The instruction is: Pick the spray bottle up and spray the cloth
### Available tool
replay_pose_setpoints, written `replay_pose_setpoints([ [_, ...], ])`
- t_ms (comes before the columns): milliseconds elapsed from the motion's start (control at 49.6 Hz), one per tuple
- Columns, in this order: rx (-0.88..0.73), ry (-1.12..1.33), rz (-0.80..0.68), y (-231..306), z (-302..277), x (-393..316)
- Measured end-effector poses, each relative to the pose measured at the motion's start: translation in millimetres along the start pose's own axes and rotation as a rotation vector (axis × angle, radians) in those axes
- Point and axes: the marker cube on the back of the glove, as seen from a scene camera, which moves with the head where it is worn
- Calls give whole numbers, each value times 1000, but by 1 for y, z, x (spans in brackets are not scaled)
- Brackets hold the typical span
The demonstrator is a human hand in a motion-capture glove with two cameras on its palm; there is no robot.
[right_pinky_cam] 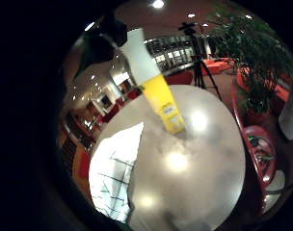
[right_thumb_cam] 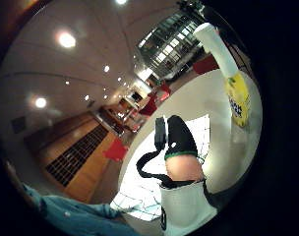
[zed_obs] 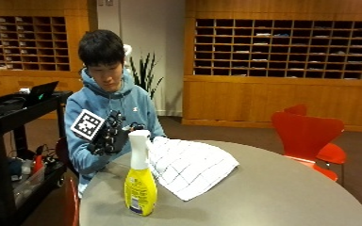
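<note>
Spray bottle (zed_obs: 139, 181) and cloth (zed_obs: 189, 165) sat together on the round grey worktop (zed_obs: 275, 197), the yellow bottle upright near the edge in front of the seated person, the white checked cloth spread just behind and beside it. The gloved right hand (zed_obs: 110, 135) hovered close to the bottle's white neck, level with the top and not touching it; its fingers looked loosely curled and held nothing. From the palm the bottle (right_pinky_cam: 158, 91) showed standing free, the cloth (right_pinky_cam: 115, 173) lying flat alongside.

To my eye the reach was the step under way. Done well, the hand would close round the narrow white neck under the trigger, lift straight up so the base cleared the cloth's edge, then turn the nozzle toward the checked fabric before squeezing.

Around us stood wooden pigeonhole shelves (zed_obs: 281, 47), an orange chair (zed_obs: 306, 136), a black cart (zed_obs: 12, 141) and a potted plant (zed_obs: 144, 73).
</note>
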Motion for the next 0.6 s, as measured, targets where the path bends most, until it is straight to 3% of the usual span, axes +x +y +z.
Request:
replay_pose_setpoints([
  [262, 68, -123, 203, -29, 28, 36],
  [604, 46, -233, 423, -75, 76, 67],
])
